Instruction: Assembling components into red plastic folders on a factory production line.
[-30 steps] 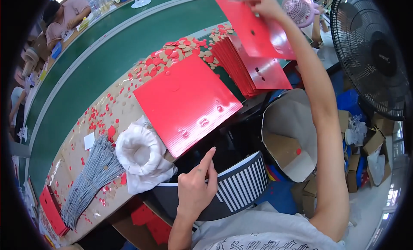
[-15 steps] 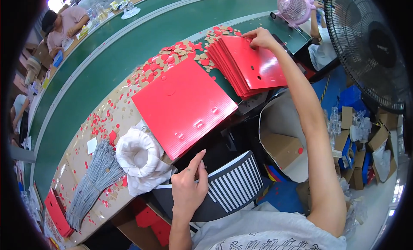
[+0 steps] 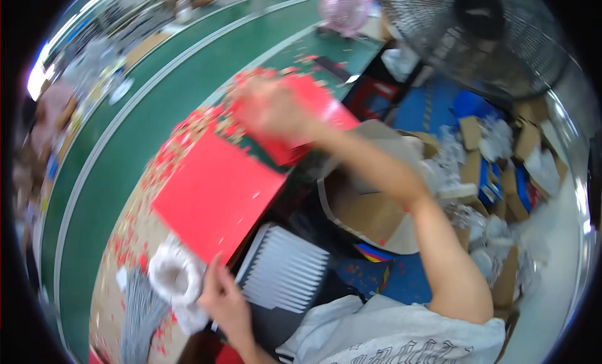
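A square red corrugated plastic sheet (image 3: 216,191) lies flat on the near side of the bench. Just below its near corner is my left hand (image 3: 227,301), its fingers stretched out and holding nothing. My right hand (image 3: 273,110) is smeared by motion over the stack of red sheets (image 3: 313,104) farther back, so its fingers cannot be made out. Beside the flat sheet's left corner stands a rolled white cloth ring (image 3: 177,273). A bundle of thin grey ties (image 3: 137,314) lies to the left of that cloth.
Red and tan punched-out discs (image 3: 169,154) litter the bench edge along the green belt (image 3: 157,82). A black fan (image 3: 470,38) stands at the upper right, a pink fan (image 3: 345,10) behind. An open bin (image 3: 360,204) with cardboard stands below my right forearm. Boxes and clear plastic parts (image 3: 489,138) crowd the right.
The whole view has shifted and blurred. My right hand has moved from the stack's far right edge leftward over its left part. My left hand's fingers have spread near the flat sheet's corner.
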{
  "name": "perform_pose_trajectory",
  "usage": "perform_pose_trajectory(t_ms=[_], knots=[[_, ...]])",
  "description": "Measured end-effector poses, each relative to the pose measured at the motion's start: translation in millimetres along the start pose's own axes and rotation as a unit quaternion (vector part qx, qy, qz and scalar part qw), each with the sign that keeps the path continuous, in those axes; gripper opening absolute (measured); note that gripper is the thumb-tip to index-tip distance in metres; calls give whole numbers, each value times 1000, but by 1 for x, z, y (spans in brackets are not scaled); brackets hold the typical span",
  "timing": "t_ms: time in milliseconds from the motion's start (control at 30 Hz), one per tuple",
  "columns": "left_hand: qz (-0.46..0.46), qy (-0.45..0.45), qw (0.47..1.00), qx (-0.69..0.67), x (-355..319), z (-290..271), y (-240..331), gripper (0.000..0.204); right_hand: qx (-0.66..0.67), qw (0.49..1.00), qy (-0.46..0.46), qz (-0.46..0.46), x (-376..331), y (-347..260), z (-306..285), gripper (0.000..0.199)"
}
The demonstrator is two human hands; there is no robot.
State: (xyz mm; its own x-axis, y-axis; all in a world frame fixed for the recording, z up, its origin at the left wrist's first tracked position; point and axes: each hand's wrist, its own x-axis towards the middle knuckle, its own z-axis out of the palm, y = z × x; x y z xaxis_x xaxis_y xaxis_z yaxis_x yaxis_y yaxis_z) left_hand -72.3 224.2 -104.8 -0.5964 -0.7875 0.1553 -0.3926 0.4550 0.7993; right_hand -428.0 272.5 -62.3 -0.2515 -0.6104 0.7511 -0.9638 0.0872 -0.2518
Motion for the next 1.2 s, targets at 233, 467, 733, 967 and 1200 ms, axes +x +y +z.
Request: perform_pose_trajectory(t_ms=[233, 467, 733, 967, 1200], knots=[[-64, 96, 993, 14, 14, -40, 31, 32, 243, 916, -159, -278, -108, -204, 11, 51], [-81, 116, 989, 50, 18, -41, 32, 32, 284, 928, -96, -223, -133, -197, 22, 38], [-27, 178, 978, -105, 21, -57, -41, 33, 354, 903, -37, -239, -126, -205, 26, 12], [-116, 122, 982, -84, 25, -34, 11, 27, 394, 903, -99, -140, -123, -192, 15, 22], [-122, 93, 986, -61, 24, -30, -6, 28, 359, 915, -148, -110, -124, -196, 21, 32]])
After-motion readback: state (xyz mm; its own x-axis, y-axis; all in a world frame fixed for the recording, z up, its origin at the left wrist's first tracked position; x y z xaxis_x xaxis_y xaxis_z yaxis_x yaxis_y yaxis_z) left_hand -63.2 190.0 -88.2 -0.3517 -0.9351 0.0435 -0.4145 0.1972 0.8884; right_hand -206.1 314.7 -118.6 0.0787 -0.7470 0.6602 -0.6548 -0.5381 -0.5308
